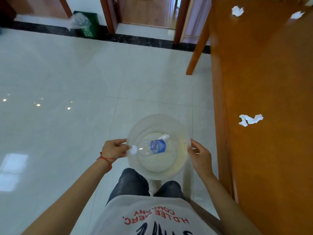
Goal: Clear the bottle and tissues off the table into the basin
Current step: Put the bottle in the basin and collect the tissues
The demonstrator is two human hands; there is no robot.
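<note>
I hold a clear plastic basin (176, 168) in front of my body over the floor. My left hand (114, 148) grips its left rim and my right hand (200, 156) grips its right rim. Inside lies a clear bottle (152, 147) with a blue label and white cap, on its side, and a crumpled tissue (164, 136) beside it. On the orange wooden table (271, 73) to my right lie a crumpled tissue (250, 119) near me and two more, one tissue (237, 11) and another tissue (297, 15), at the far end.
A green bin (87, 25) with a clear plastic bag stands by the far wall on the left. A doorway (147, 12) opens straight ahead. The table leg (197, 53) stands on the pale tiled floor (67, 82).
</note>
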